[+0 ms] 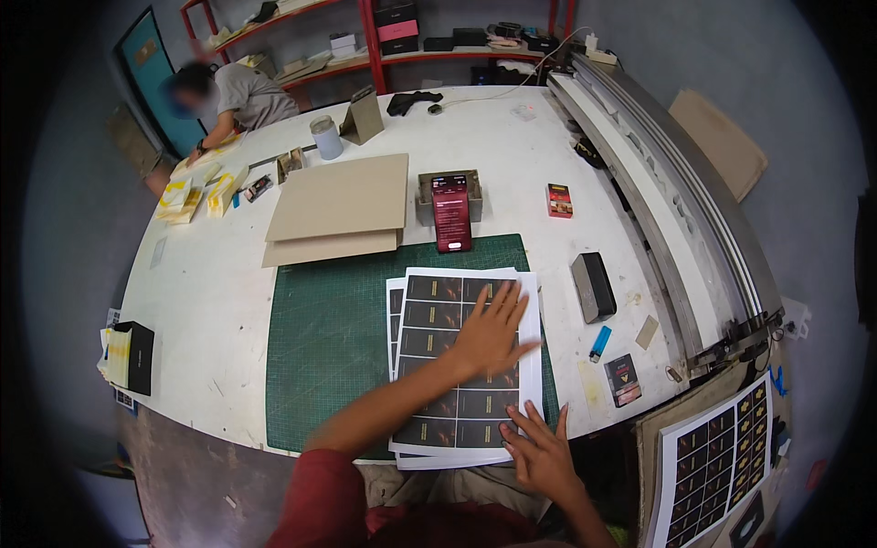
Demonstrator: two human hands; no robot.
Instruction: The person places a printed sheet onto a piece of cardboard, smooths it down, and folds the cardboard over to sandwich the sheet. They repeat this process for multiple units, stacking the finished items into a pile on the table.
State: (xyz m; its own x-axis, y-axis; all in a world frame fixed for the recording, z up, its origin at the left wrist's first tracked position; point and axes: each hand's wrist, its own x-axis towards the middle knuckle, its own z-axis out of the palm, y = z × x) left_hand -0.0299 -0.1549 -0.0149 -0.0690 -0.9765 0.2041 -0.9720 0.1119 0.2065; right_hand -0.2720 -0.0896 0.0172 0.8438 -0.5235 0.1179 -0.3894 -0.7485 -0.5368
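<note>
A stack of printed sheets [429, 343], white with rows of dark card-like rectangles, lies on the right part of a green cutting mat [329, 356]. Several sheets overlap unevenly at its left side. My left hand [491, 336] reaches across and lies flat over the upper right of the top sheet, fingers spread. Nearer to me, my right hand [541, 449] rests at the stack's lower right edge with its fingers apart. Neither hand holds anything. Just past the mat, a phone [451, 217] with a lit red screen leans on a grey block-like stand [425, 201].
Beige boards [338, 205] overlap the mat's far edge. On the right lie a black box-shaped device [595, 288], a blue lighter [600, 343] and small packs. A long metal cutter rail [681, 201] borders the table. Another person [247, 96] bends over the far left corner.
</note>
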